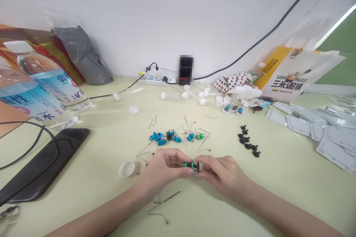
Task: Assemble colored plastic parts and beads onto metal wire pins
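Between my two hands is a small green and black fitting (188,164), lying roughly level above the table. Thumb and fingers of my left hand (169,164) close on its green end. At its other end is a clear or whitish piece with a black disc (197,166), which my right hand (222,170) pinches; whether the two are joined I cannot tell. Just beyond my hands lie several blue fittings (162,142), a green fitting (200,136) and thin bent metal rods (204,144). A white cap (127,169) rests left of my left hand.
More bent rods (164,203) lie nearer me. Black thumb-screw-like parts (247,144) sit to the right, before flat white plates (306,122). Clear tubes with white caps (239,98) stand behind. Water bottles (52,81) and a dark phone-like slab (52,159) are left.
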Demonstrator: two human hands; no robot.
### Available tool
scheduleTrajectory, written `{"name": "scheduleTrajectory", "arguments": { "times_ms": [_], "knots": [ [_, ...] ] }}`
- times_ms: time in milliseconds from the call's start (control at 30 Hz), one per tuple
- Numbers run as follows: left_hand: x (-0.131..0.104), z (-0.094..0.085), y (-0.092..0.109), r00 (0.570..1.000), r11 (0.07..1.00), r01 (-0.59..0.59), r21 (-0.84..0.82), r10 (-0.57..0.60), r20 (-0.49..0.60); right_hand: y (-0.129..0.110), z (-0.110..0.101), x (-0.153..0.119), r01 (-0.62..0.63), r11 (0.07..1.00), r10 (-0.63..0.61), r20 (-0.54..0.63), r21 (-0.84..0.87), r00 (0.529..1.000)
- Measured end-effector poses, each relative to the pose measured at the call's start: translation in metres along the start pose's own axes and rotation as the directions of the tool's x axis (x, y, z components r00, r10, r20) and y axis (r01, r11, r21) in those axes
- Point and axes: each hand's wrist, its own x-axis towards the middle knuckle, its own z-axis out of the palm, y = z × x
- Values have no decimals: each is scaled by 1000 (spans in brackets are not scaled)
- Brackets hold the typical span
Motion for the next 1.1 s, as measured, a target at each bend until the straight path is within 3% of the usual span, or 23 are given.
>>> {"name": "scheduleTrajectory", "arguments": {
  "times_ms": [467,1100],
  "knots": [
    [-2,3,9,1000,1000,31,4,-31,0,0,1,0,11,1000,-11,-12,2,1000],
    [0,1,2,1000,1000,-4,-15,4,11,0,0,0,-1,1000,1,-1,21,1000]
  ]
}}
